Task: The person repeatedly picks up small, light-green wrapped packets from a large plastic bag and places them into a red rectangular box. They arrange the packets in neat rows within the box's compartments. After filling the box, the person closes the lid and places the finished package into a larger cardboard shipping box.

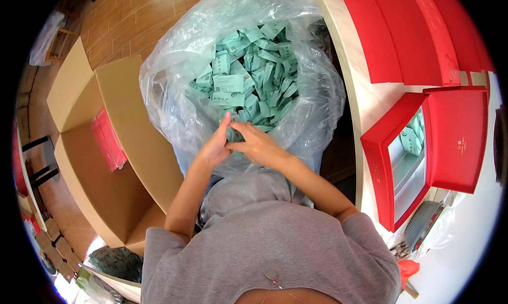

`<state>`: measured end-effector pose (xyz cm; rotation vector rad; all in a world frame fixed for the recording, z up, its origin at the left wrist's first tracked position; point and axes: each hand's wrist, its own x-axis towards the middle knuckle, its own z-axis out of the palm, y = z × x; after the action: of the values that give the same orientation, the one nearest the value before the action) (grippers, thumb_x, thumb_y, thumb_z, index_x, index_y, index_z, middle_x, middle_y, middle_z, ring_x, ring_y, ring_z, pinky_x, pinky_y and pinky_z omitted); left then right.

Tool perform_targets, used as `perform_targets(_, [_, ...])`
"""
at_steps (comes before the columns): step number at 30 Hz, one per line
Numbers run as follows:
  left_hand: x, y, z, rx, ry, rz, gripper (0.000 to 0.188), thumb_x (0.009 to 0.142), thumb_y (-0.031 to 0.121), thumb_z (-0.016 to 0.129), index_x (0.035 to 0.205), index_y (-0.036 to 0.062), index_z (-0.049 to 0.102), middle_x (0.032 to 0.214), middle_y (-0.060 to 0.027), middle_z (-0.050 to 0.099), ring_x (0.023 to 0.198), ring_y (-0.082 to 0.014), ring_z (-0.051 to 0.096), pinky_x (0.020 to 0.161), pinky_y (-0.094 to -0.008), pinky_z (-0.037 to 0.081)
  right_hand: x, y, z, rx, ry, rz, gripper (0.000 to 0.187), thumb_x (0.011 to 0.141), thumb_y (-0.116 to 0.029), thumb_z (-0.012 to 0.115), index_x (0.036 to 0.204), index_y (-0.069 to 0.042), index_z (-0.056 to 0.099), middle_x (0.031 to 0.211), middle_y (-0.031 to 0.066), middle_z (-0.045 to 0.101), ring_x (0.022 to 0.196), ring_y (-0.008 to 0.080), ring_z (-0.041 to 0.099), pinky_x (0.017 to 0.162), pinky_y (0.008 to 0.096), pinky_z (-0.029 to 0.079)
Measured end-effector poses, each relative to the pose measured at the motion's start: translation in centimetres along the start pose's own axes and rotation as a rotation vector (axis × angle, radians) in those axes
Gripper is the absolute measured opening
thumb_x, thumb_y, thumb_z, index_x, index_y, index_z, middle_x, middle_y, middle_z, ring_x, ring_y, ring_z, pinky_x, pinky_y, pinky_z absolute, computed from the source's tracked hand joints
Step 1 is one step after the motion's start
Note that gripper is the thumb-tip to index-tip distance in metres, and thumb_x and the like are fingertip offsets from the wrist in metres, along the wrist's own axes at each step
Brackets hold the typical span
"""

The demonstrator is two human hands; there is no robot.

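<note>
Above the near part of the clear plastic bag [321, 105], the left hand [215, 147] and right hand [260, 146] are close together, though I cannot tell whether either is clamped on anything, and green packets [256, 74] lie heaped inside the bag.
</note>
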<state>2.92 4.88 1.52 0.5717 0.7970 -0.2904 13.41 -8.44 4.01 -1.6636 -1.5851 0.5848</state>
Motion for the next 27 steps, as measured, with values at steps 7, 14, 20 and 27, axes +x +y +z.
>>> perform_targets(7, [-0.1,-0.8,0.3,-0.098,0.172,0.283,0.053,0.086,0.025,0.066,0.131,0.0131,0.040,0.097,-0.0005,0.054,0.081,-0.0116,0.050,0.070,-0.0277,0.043,-0.9,2.9,-0.8,-0.059,0.079,0.367,0.044,0.074,-0.006,0.070,0.115,-0.005,0.055,0.115,0.0133,0.056,0.104,0.0307,0.057,0.085,0.0407,0.049])
perform_targets(14, [-0.6,-0.6,1.0,-0.082,0.203,0.396,0.051,0.085,0.014,0.064,0.130,0.0074,0.041,0.111,-0.0070,0.057,0.096,-0.0168,0.057,0.081,-0.0303,0.048,-2.1,8.6,1.5,-0.127,0.148,0.568,0.034,0.073,-0.007,0.068,0.106,-0.007,0.060,0.085,0.0078,0.065,0.090,0.0285,0.061,0.077,0.0390,0.049])
perform_targets(20, [-0.7,-0.1,-0.5,-0.175,0.184,0.314,0.043,0.091,0.033,0.060,0.124,0.0074,0.049,0.113,-0.0083,0.058,0.101,-0.0183,0.058,0.086,-0.0340,0.049,0.0,4.2,-3.8,0.217,0.462,0.263,0.033,0.072,0.008,0.057,0.101,-0.009,0.060,0.109,0.0126,0.058,0.099,0.0274,0.059,0.080,0.0366,0.051])
perform_targets(27, [-0.8,0.8,2.4,-0.166,0.081,0.209,0.042,0.092,0.042,0.057,0.118,0.0084,0.053,0.108,-0.0050,0.060,0.095,-0.0185,0.061,0.082,-0.0341,0.050,-0.6,-1.3,-0.9,0.140,0.165,0.017,0.050,0.077,0.013,0.050,0.122,-0.009,0.058,0.128,0.0134,0.052,0.106,0.0287,0.059,0.089,0.0365,0.049])
